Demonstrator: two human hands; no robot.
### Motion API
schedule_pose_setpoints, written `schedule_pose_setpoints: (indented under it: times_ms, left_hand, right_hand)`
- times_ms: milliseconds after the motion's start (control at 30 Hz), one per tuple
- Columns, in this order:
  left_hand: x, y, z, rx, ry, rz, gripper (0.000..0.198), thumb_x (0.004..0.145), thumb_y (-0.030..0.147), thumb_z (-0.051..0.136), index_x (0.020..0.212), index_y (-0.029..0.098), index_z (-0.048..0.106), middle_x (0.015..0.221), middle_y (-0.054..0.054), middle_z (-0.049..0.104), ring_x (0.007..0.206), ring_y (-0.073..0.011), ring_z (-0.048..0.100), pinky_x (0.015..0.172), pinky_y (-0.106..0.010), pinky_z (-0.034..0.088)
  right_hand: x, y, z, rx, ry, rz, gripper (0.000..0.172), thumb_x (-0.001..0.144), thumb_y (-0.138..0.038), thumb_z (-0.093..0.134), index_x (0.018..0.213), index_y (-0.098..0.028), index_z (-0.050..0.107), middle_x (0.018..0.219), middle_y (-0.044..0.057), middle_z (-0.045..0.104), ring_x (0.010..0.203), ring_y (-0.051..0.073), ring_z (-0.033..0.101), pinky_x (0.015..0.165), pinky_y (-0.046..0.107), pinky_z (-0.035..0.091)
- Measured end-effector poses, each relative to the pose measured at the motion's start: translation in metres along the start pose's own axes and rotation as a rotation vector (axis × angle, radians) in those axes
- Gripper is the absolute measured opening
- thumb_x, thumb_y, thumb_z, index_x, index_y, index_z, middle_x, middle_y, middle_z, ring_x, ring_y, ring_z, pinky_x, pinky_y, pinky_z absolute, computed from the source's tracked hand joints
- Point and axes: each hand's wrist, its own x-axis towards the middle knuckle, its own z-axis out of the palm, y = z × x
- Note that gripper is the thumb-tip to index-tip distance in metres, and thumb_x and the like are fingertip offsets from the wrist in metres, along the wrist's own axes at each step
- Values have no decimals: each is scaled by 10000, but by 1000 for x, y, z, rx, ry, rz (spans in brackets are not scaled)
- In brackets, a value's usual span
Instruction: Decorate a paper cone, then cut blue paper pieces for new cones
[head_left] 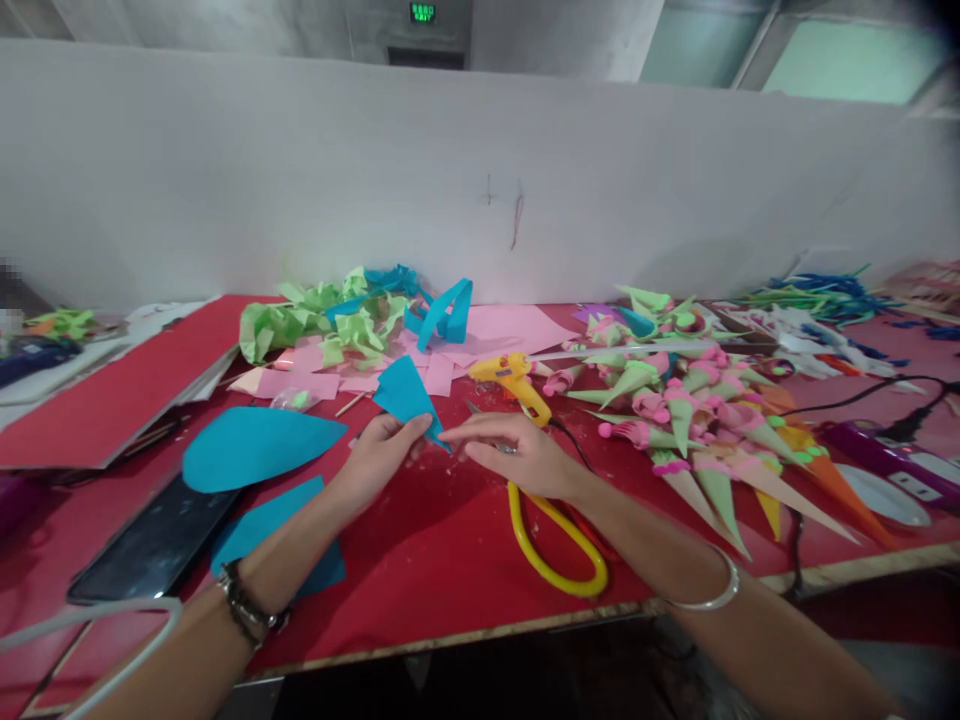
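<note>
My left hand (385, 452) pinches a blue paper piece (409, 388) between thumb and fingers, its narrow point angled down to the right. At that point, the index fingertip of my right hand (525, 455) touches or nearly touches the paper; its thumb is apart from the finger, and the other fingers are partly hidden. Scissors with a yellow handle (559, 560) lie below my right hand, which covers their middle. Just beyond is a yellow glue gun (514, 380) with a glue stick in its back. A teardrop-shaped blue paper sheet (259, 447) lies left of my left hand.
Paper cones with pink trim (682, 410) crowd the right side. Crumpled green paper (300, 322) and pink sheets (510, 335) lie at the back. A black phone (150, 545) rests at left, near a red board (127, 385). A purple power strip (900, 465) sits far right.
</note>
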Motion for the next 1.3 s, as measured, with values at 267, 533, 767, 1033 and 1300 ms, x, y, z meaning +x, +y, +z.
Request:
schedule_pose_setpoints:
  times_ms: [267,533,767,1033,1300]
  left_hand:
    - [0,1,2,-49,-11,-25,394,701,412,504,392,179,427,388,32,428,421,-82,401,512,-235,335]
    - [-2,4,3,-49,-16,-31,389,703,391,515,390,170,448,377,37,429,393,-68,373,461,-221,301]
    - [-1,2,3,-44,-38,-30,404,713,394,510,382,171,446,367,36,426,391,-72,384,477,-227,310]
    - [3,-2,-2,-58,19,-29,413,700,438,522,399,171,431,400,33,436,430,-76,390,509,-235,315]
    - [4,-4,-2,-102,35,-18,410,717,424,507,405,176,409,397,44,403,410,-68,362,466,-229,294]
  right_hand:
    - [0,0,-1,-19,-30,-58,244,824,-183,453,980,-181,641,832,30,578,765,112,534,673,240,416]
    - [0,0,-2,-48,-44,-61,231,819,-200,453,948,-195,645,813,30,558,747,122,526,660,252,413]
    - [0,-1,-3,-83,-59,-75,220,822,-192,454,914,-198,654,815,29,545,746,123,522,678,260,410]
    - [0,-4,-1,-32,-128,-34,183,793,-160,490,730,-143,660,750,27,549,716,119,533,683,258,411]
    - [3,9,-4,556,98,143,164,689,-174,634,851,-201,629,793,-17,572,680,68,511,647,199,412]
